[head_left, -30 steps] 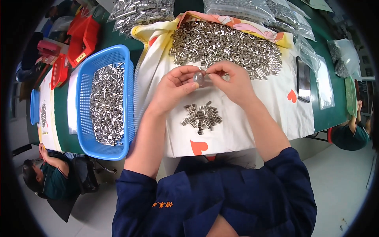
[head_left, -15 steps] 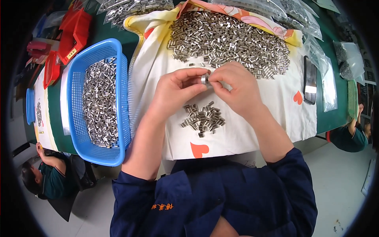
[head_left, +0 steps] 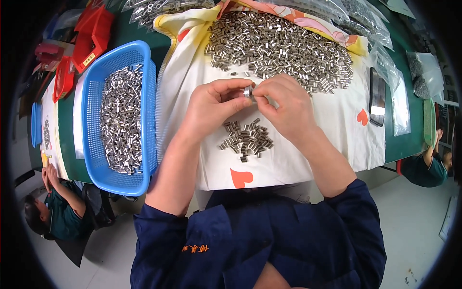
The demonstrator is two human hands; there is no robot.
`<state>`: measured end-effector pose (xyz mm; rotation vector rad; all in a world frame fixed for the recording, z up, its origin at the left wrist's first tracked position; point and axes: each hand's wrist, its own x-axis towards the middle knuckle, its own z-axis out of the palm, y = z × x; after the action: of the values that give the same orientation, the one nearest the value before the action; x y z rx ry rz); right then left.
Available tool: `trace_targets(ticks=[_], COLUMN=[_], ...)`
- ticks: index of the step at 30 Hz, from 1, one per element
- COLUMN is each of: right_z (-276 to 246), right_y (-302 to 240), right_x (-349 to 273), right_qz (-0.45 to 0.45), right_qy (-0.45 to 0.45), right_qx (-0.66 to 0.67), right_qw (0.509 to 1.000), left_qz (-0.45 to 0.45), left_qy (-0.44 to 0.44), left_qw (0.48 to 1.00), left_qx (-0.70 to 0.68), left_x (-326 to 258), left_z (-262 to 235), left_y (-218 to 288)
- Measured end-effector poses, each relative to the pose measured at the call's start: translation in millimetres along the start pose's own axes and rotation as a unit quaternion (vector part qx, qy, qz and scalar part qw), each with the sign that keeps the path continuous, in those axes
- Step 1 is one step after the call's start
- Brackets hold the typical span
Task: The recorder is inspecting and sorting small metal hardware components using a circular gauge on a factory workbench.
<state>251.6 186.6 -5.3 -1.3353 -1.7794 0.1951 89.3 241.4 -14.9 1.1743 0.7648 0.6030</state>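
Between the thumb and fingers of my left hand (head_left: 208, 107) is a small round silver metal piece (head_left: 247, 91), held above the cloth. My right hand (head_left: 288, 105) meets it from the other side, thumb and forefinger pinched together against its edge; whatever lies between those fingertips is too small to make out. Just below my hands, a small heap of short metal cylinders (head_left: 248, 139) rests on the white cloth (head_left: 211, 176). A much larger spread of similar cylinders (head_left: 284, 50) covers the cloth beyond my fingers.
At left stands a blue plastic basket (head_left: 150, 96) holding many metal cylinders. Red bins (head_left: 91, 41) are farther left. A dark phone (head_left: 377, 98) and clear plastic bags (head_left: 423, 72) lie at right. Co-workers sit at the left (head_left: 65, 214) and right (head_left: 423, 168) edges.
My hands stay together on the round metal piece, with only a slight shift of the fingers. The whole view has moved a little. At far left, the co-worker's two hands have come together.
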Motion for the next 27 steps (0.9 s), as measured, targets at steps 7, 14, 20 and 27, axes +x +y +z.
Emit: trace_targets(ticks=[7,14,20,27], right_z=[-0.4,-13.9,-21.2,-20.1], right_y=[0.2,2.5,7.5,30.6], right_x=[-0.7,0.2,5.9,12.3], right_qz=[0.009,0.131,0.289,0.23], right_qy=[-0.007,-0.095,-0.201,-0.079], right_qx=[0.013,0.104,0.22,0.037], right_qw=[1.0,0.981,0.91,0.969], left_qz=[0.0,-0.021,-0.043,-0.039], left_qy=[0.011,-0.018,-0.073,-0.136], left_qw=[1.0,1.0,0.996,0.986], left_qx=[0.021,-0.007,0.019,0.089], left_x=[0.0,-1.7,-5.0,-6.9], left_z=[1.1,-0.7,-0.9,-2.7], left_y=[-2.0,1.8,4.4,7.7])
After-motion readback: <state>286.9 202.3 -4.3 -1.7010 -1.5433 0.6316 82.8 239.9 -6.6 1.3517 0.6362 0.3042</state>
